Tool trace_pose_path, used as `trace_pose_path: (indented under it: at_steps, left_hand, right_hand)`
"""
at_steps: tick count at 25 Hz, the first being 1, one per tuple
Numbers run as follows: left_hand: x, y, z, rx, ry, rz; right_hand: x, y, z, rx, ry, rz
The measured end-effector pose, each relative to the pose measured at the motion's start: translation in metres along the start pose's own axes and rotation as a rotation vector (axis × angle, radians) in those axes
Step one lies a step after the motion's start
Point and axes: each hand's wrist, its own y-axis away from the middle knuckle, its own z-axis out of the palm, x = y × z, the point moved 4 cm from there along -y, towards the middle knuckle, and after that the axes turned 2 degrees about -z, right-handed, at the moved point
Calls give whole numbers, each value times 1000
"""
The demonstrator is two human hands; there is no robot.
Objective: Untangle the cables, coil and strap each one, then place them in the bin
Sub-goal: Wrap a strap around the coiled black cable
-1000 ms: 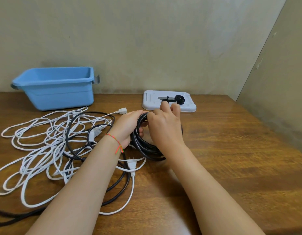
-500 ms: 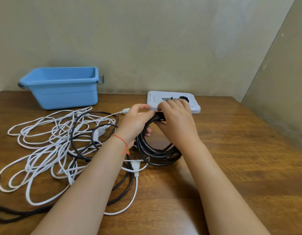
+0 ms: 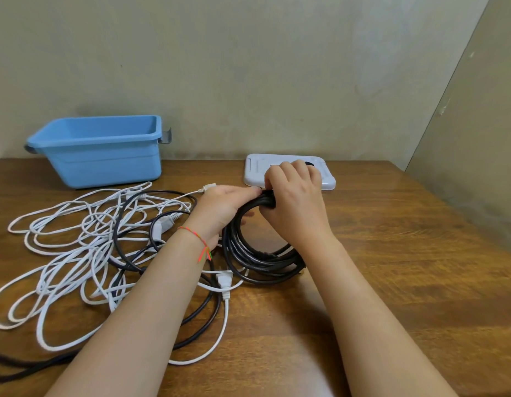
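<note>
Beside the coiled black cable (image 3: 260, 262), tangled white cables (image 3: 76, 253), blue bin (image 3: 105, 164)

Soft, even light is filling the scene, neither harsh nor dim, and it seems to be coming from above and slightly behind the camera. The wooden table (image 3: 391, 253) is carrying a pale sheen toward 6 o'clock, between the forearms, and a faint gloss toward 3 o'clock. Diffuse shadows are lying under the arms and beneath the blue bin (image 3: 105, 164) at 10 o'clock. The wide lens is bending straight lines: the wall corner (image 3: 449, 96) at 2 o'clock is leaning, and the table edges are curving outward. Focus is holding sharp throughout, with slight softness at the outermost corners.
</note>
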Motion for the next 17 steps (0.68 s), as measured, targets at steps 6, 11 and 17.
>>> trace_pose_path:
  at_steps: [6, 11, 17]
  left_hand:
    - [8, 6, 1, -51, -141, 139]
    - [10, 7, 9, -206, -309, 248]
    - [-4, -3, 3, -97, -318, 229]
  right_hand:
    - [1, 1, -2, 28, 45, 53]
    - [9, 1, -1, -37, 78, 134]
    - [29, 2, -6, -410, -470, 285]
